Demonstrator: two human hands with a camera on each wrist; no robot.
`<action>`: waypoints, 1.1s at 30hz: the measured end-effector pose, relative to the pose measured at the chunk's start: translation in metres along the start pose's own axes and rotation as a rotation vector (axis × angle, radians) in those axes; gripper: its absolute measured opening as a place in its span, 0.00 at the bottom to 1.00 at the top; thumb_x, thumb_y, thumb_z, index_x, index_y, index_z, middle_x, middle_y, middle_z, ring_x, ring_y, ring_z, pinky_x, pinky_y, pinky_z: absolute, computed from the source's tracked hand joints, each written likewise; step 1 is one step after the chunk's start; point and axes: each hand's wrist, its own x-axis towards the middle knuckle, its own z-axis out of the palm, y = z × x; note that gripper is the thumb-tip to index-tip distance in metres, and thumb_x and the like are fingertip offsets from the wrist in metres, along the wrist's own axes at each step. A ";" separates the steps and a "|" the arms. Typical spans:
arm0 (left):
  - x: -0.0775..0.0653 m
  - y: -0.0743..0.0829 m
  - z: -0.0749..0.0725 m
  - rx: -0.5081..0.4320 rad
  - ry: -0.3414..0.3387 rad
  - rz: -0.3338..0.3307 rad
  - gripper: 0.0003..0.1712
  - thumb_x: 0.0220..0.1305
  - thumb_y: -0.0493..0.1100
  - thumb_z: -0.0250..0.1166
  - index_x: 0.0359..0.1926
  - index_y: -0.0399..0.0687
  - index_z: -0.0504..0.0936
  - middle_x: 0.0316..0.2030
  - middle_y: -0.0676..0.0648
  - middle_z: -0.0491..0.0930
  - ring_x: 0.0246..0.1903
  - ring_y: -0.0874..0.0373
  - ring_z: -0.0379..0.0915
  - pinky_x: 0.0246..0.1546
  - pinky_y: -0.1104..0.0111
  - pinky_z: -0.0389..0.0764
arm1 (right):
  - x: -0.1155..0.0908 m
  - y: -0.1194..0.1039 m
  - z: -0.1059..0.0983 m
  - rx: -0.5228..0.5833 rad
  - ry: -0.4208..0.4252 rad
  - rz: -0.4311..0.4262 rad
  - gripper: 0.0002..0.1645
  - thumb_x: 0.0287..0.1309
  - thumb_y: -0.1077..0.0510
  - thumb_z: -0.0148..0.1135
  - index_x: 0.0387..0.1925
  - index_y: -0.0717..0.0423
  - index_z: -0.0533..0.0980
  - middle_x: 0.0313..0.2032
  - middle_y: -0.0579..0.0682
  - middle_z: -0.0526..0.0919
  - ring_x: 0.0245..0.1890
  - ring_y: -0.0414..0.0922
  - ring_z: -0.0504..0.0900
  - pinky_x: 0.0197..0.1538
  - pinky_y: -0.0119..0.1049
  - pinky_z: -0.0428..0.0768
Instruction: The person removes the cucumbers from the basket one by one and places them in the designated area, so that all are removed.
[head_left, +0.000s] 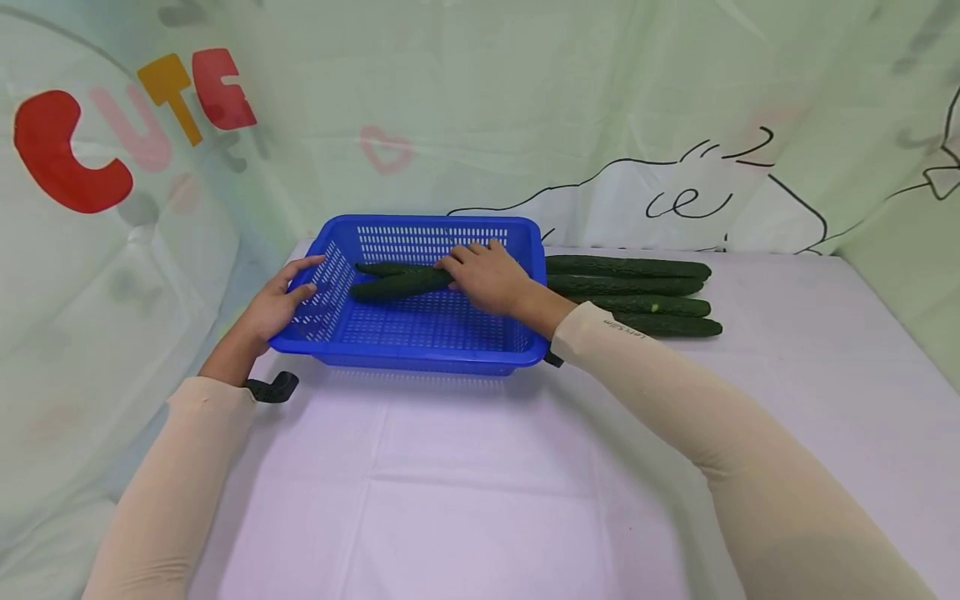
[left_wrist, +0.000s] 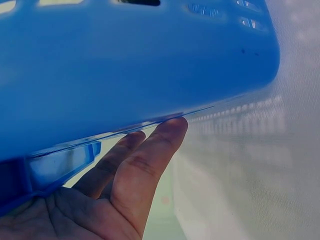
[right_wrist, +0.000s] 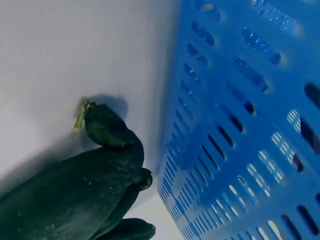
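A blue plastic basket (head_left: 427, 360) with slotted walls stands on the table. My left hand (head_left: 276, 304) holds its left end, thumb and forefinger over the rim; in the left wrist view, fingers (left_wrist: 145, 165) of this hand reach along the basket's underside (left_wrist: 140, 80). Inside the basket lie two dark green cucumbers, the front cucumber (head_left: 397, 286) slanting across the back cucumber (head_left: 378, 268). My right hand (head_left: 491, 279) reaches over the right rim and grips the front one near its right end, which the hand hides. The right wrist view shows only the basket's outer wall (right_wrist: 240, 130) and cucumbers outside.
Several more cucumbers (head_left: 648, 306) lie side by side on the table (head_left: 465, 483), against the basket's right side. One cucumber tip (right_wrist: 105, 125) curves close to the basket wall. A printed curtain (head_left: 480, 108) hangs behind the table and along its left side.
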 end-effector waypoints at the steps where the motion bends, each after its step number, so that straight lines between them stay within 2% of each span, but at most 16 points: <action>1: 0.000 0.000 0.000 0.001 0.001 0.001 0.30 0.78 0.47 0.43 0.77 0.66 0.50 0.78 0.37 0.43 0.70 0.26 0.54 0.60 0.35 0.68 | 0.000 0.000 0.000 -0.025 0.014 0.000 0.22 0.74 0.48 0.47 0.65 0.47 0.69 0.59 0.52 0.77 0.60 0.53 0.76 0.60 0.55 0.74; 7: -0.001 0.000 0.000 0.015 0.010 0.002 0.30 0.78 0.47 0.43 0.77 0.65 0.52 0.78 0.37 0.44 0.70 0.27 0.54 0.60 0.35 0.67 | -0.005 0.000 -0.001 -0.122 0.168 0.036 0.18 0.76 0.58 0.43 0.62 0.51 0.71 0.55 0.54 0.78 0.57 0.55 0.73 0.64 0.58 0.66; 12: -0.002 0.001 0.000 0.016 0.013 0.000 0.30 0.78 0.47 0.43 0.77 0.66 0.52 0.78 0.38 0.44 0.70 0.27 0.54 0.61 0.34 0.66 | -0.008 0.001 -0.004 -0.107 0.261 0.085 0.18 0.75 0.61 0.43 0.60 0.50 0.72 0.54 0.54 0.77 0.57 0.54 0.71 0.65 0.58 0.59; 15: -0.002 0.001 0.000 0.009 0.013 -0.001 0.30 0.78 0.47 0.43 0.77 0.66 0.52 0.78 0.38 0.44 0.70 0.27 0.54 0.61 0.34 0.66 | -0.009 0.002 -0.005 -0.068 0.282 0.120 0.20 0.69 0.64 0.50 0.60 0.49 0.72 0.54 0.55 0.76 0.57 0.55 0.70 0.65 0.59 0.57; 17: -0.001 0.001 0.000 -0.002 0.009 0.001 0.30 0.78 0.46 0.43 0.77 0.65 0.52 0.78 0.38 0.44 0.70 0.27 0.54 0.61 0.35 0.66 | -0.011 0.003 -0.004 -0.035 0.305 0.135 0.23 0.65 0.66 0.54 0.60 0.48 0.72 0.53 0.55 0.76 0.55 0.55 0.71 0.65 0.60 0.57; 20: 0.000 0.001 0.000 -0.014 0.005 0.003 0.30 0.78 0.46 0.43 0.77 0.65 0.52 0.78 0.38 0.44 0.70 0.28 0.55 0.61 0.35 0.67 | -0.013 0.004 -0.004 0.017 0.352 0.143 0.23 0.64 0.66 0.56 0.59 0.47 0.72 0.49 0.55 0.78 0.50 0.55 0.72 0.62 0.58 0.58; 25: 0.003 0.000 0.001 -0.017 -0.001 -0.005 0.30 0.78 0.45 0.42 0.77 0.66 0.51 0.78 0.38 0.43 0.70 0.28 0.54 0.61 0.35 0.68 | -0.018 0.008 -0.005 0.081 0.416 0.148 0.21 0.68 0.64 0.53 0.58 0.44 0.72 0.47 0.54 0.80 0.47 0.55 0.72 0.59 0.56 0.60; 33: 0.003 -0.001 -0.001 -0.001 0.002 -0.006 0.30 0.78 0.45 0.42 0.77 0.67 0.51 0.78 0.39 0.43 0.70 0.29 0.54 0.62 0.35 0.67 | -0.031 0.015 -0.012 0.099 0.469 0.155 0.18 0.68 0.66 0.50 0.53 0.46 0.75 0.45 0.53 0.82 0.45 0.56 0.75 0.54 0.54 0.63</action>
